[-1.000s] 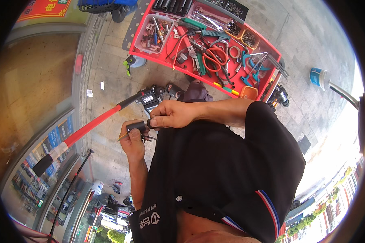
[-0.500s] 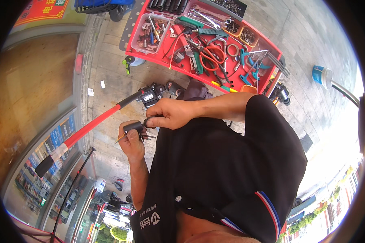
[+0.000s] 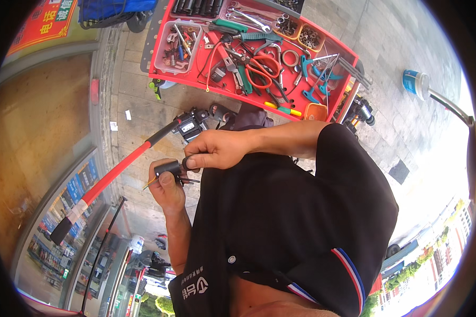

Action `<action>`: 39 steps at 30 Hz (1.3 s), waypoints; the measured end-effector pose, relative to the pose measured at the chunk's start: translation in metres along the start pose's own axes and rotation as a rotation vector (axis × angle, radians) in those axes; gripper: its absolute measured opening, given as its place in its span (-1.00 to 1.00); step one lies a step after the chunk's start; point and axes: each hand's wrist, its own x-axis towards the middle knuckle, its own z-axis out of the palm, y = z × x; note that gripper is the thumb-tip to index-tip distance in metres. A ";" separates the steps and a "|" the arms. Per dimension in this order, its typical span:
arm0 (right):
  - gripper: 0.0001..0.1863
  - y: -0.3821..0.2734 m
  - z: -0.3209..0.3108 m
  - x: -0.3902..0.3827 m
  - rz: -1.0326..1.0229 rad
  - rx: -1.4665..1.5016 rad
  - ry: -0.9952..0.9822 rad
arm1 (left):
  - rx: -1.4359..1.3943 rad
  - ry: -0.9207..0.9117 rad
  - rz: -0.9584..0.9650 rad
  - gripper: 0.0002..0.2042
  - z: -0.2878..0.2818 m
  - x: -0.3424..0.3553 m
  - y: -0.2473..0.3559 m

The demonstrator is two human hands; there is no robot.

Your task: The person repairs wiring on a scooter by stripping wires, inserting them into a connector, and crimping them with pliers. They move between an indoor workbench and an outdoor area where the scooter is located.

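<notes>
Your left hand (image 3: 166, 186) grips the black cylinder (image 3: 168, 168) before your shirt; your right hand (image 3: 217, 149) pinches the knob (image 3: 187, 162) at its end. Both parts are in hand; whether they are fastened cannot be told. The yellow wire (image 3: 149, 183) appears unconnected.

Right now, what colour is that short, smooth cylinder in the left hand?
The short cylinder is black, best seen in the head view.

Two hands (image 3: 217, 149), one black cylinder (image 3: 166, 169), three orange bins (image 3: 316, 111), one bucket (image 3: 415, 84), two paper scraps (image 3: 128, 114)
</notes>
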 end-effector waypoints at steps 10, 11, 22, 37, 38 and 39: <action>-0.66 0.008 -0.009 -0.014 -0.211 -0.452 0.237 | 0.039 0.029 -0.078 -0.45 0.021 0.008 -0.008; -0.66 0.008 -0.008 -0.017 -0.185 -0.299 0.215 | 0.032 0.004 -0.071 -0.45 0.022 0.008 -0.009; -0.67 0.007 -0.015 -0.040 -0.118 -0.293 0.257 | 0.067 -0.062 -0.099 -0.50 0.032 0.010 -0.019; -0.80 0.004 -0.016 -0.034 -0.076 -0.440 0.253 | -0.082 0.058 -0.129 -0.36 0.038 0.011 -0.030; -0.79 0.004 -0.017 -0.032 -0.111 -0.511 0.269 | -0.108 0.089 -0.158 -0.37 0.039 0.009 -0.034; -0.78 0.005 -0.017 -0.031 -0.145 -0.583 0.278 | -0.086 0.092 -0.166 -0.38 0.037 0.007 -0.037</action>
